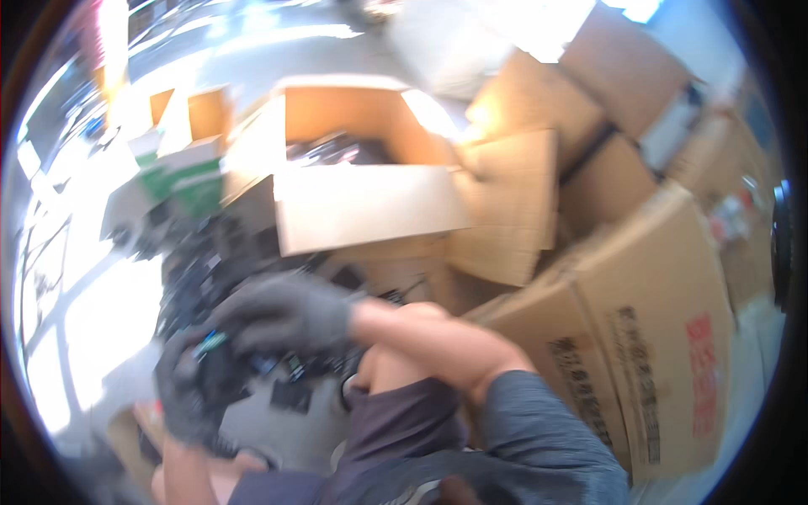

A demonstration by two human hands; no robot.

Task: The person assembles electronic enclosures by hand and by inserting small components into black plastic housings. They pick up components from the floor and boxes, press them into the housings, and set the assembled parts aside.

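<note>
Both my hands wear grey gloves and are blurred by motion. My left hand (187, 391) curls around a dark piece (220, 370) with a small teal-green part (210, 343) on its top side. My right hand (290, 316) reaches across from the right, its fingers bent together over that teal part. What lies between the right fingertips is hidden. Under and beyond the hands spreads a heap of black parts (189, 273), too smeared to tell their kind. A flat black piece (290, 396) lies on the grey floor near my feet.
An open carton (370, 206) with dark and shiny items stands ahead. Left of it is a green-and-white box (189, 181). Brown cartons (581, 164) pile up at the right, and a large folded one (665, 337) leans near my right arm. A small carton (130, 433) sits at lower left.
</note>
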